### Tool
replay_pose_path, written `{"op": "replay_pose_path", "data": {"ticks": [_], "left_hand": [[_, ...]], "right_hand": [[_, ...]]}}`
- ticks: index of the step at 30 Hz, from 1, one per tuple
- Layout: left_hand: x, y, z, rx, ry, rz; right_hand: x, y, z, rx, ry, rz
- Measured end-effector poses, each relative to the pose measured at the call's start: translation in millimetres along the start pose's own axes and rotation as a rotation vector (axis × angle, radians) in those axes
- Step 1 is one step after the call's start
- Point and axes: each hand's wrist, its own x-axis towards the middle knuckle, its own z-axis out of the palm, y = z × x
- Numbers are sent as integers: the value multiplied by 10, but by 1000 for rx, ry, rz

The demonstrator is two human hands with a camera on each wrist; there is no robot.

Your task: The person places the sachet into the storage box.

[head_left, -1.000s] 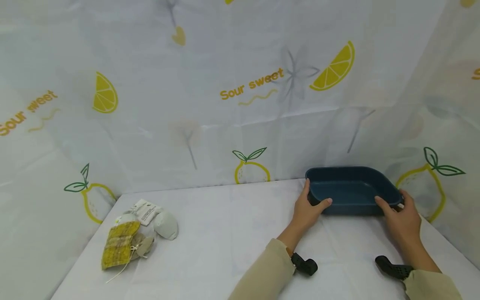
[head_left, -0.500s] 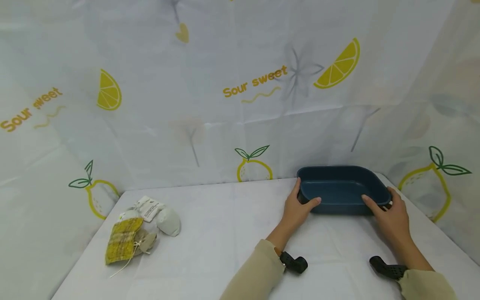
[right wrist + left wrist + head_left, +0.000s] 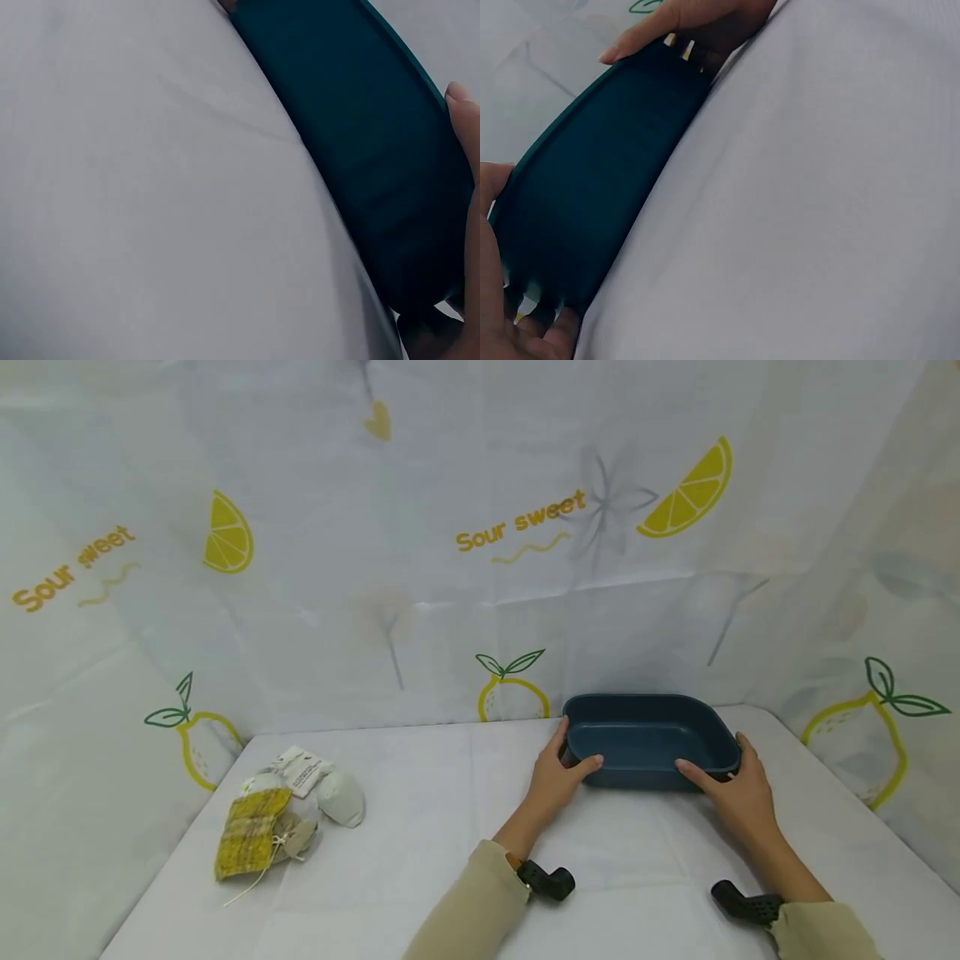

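Note:
A dark blue rectangular plastic basin (image 3: 645,747), hollow side up, is at the back right of the white table. At its left end my left hand (image 3: 553,781) grips it, thumb over the near rim and fingers along the outer side. The right hand (image 3: 742,793) holds the opposite end in a similar way. In the left wrist view the basin's side wall (image 3: 600,172) runs between both hands, with fingers (image 3: 559,334) wrapped round the lower corner. Part of the right hand's thumb (image 3: 463,112) shows on the rim in the right wrist view.
At the table's left lie a yellow plaid fabric pouch (image 3: 251,833), a pale rounded item (image 3: 341,797) and a white printed tag (image 3: 300,770). Behind the table hangs a white curtain (image 3: 337,568) with lemon prints. White cloth covers the table (image 3: 420,827).
The basin has moved left along the back of the table, with both hands keeping their grip on it. The pouch and the items beside it stay where they were on the table.

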Motion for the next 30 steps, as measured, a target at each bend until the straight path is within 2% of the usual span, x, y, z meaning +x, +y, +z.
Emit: {"op": "replay_pose_path", "data": {"ticks": [4, 8, 12, 15, 20, 30], "left_hand": [[-30, -10, -177, -17, -21, 20], [-79, -20, -334, -9, -14, 39], [-137, -53, -457, 4, 1, 18], [-184, -69, -522, 40, 21, 7], [-260, -54, -593, 127, 69, -10], [-334, -98, -776, 167, 112, -33]], "right_hand": [[-25, -90, 109, 19, -13, -41], [-55, -190, 228, 40, -33, -65], [-106, -277, 333, 32, -76, -36], [-137, -333, 395, 26, -98, -16], [-159, -402, 479, 47, -107, -41], [-201, -522, 656, 67, -109, -55]]}}
